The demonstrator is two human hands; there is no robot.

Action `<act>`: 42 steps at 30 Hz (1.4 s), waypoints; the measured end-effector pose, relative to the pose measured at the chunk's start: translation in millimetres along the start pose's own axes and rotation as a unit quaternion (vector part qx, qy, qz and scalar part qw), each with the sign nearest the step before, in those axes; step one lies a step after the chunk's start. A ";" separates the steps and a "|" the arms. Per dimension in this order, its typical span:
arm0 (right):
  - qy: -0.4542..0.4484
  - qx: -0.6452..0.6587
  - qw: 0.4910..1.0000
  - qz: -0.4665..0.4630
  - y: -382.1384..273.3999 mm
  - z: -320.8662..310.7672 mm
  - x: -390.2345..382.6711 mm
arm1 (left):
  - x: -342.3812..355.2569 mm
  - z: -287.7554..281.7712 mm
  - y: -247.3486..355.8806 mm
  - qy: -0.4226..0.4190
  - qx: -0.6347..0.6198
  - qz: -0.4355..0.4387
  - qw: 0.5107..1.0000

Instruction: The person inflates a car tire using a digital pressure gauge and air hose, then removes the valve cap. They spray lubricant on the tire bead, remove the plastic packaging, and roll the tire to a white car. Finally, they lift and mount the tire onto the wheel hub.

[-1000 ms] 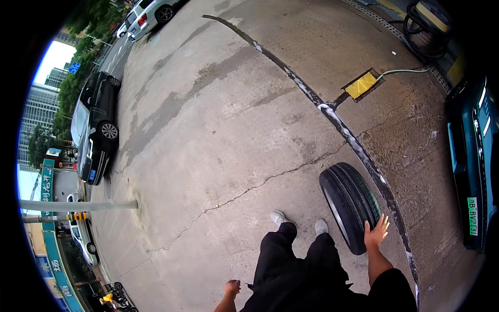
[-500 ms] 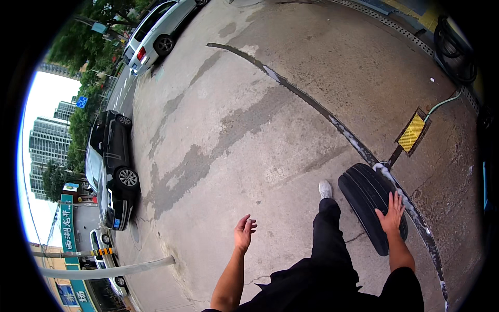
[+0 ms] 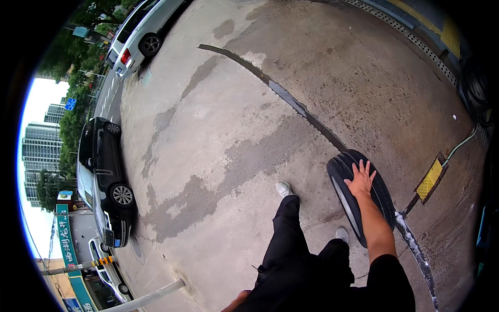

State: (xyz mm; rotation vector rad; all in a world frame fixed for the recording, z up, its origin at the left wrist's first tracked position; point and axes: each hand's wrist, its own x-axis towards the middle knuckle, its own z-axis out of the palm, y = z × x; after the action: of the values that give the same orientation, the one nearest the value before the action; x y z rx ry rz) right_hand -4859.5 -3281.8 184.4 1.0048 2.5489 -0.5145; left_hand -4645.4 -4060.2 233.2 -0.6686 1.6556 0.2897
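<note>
A black car tyre stands upright on the concrete beside my right foot, tilted a little, with a grey patch showing on its left side. My right hand lies flat on top of its tread, fingers spread and not wrapped round anything. Down at the lower edge, close to my dark trousers, only a small part of my left hand shows. Its fingers are hidden.
A narrow drain channel runs under the tyre, with foam in its near part. To the right lie a yellow grate and a green hose. Parked cars, a black one and a white one, stand left.
The tyre has rolled forward along the channel, past the grate, with my right hand shifting farther over its top. My left hand has dropped back to the lower edge. I have stepped forward.
</note>
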 end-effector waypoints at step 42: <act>0.042 0.251 0.930 0.264 -852.2 -397.0 1240.4 | -13.2 -1459.5 1670.3 0.156 -0.073 0.455 0.874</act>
State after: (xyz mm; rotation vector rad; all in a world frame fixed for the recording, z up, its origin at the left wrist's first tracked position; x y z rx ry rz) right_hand -6384.2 -2970.9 149.8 1.8478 2.1027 -0.9942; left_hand -6794.2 -3510.1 246.5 0.0235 2.1973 1.0319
